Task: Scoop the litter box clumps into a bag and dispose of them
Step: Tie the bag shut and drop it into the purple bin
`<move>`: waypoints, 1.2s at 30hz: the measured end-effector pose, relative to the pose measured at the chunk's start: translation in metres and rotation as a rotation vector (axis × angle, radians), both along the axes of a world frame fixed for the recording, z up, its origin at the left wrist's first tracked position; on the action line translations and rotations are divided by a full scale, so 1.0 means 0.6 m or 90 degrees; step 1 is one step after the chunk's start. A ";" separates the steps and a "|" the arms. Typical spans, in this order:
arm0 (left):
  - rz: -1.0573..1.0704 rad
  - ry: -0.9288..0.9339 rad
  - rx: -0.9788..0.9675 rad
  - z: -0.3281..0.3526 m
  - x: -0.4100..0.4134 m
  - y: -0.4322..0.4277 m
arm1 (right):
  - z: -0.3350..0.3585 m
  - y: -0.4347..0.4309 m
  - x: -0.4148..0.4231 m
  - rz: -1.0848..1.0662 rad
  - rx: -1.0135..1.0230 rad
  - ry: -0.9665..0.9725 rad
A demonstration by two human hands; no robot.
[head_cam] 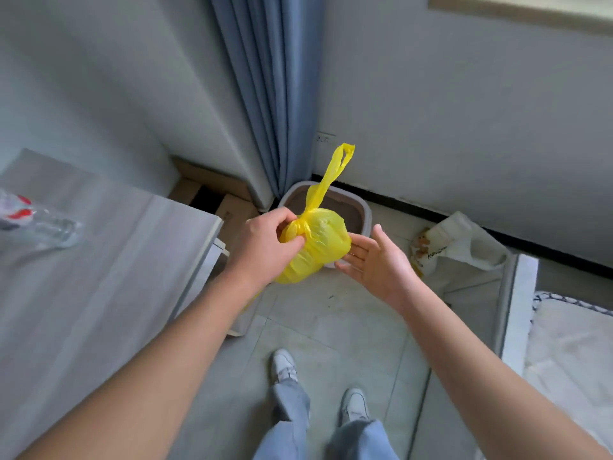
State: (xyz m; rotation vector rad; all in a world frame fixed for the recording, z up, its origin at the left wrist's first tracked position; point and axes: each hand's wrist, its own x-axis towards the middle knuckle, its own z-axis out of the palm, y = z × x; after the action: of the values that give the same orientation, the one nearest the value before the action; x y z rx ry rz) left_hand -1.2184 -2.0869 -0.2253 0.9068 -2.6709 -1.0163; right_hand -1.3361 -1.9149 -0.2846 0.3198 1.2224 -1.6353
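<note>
A full yellow plastic bag [318, 242] hangs in the air in front of me, its neck knotted and one handle loop sticking up. My left hand [265, 247] pinches the knot at the bag's left side. My right hand [378, 260] is spread flat with fingers apart, its fingertips touching the bag's right side. Behind and below the bag, the grey litter box [361, 209] stands on the floor in the corner, mostly hidden by the bag.
A grey table [109, 260] fills the left, with a clear plastic bottle [36, 220] on it. Blue curtain [275, 94] hangs in the corner. A cardboard box [212, 194] lies behind the table. A litter sack [457, 244] leans at right, beside a white bed [570, 353]. My feet stand on the tiled floor [331, 327].
</note>
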 end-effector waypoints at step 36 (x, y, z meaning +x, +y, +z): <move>0.528 0.101 -0.190 0.417 0.662 0.037 | 0.377 -0.204 0.519 0.602 -0.194 0.291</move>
State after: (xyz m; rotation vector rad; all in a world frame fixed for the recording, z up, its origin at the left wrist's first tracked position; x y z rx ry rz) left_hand -0.8212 -2.0648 0.0249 1.5620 -1.9097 -0.4510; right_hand -1.0248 -2.0374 -0.0584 -0.7655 1.1500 -1.0277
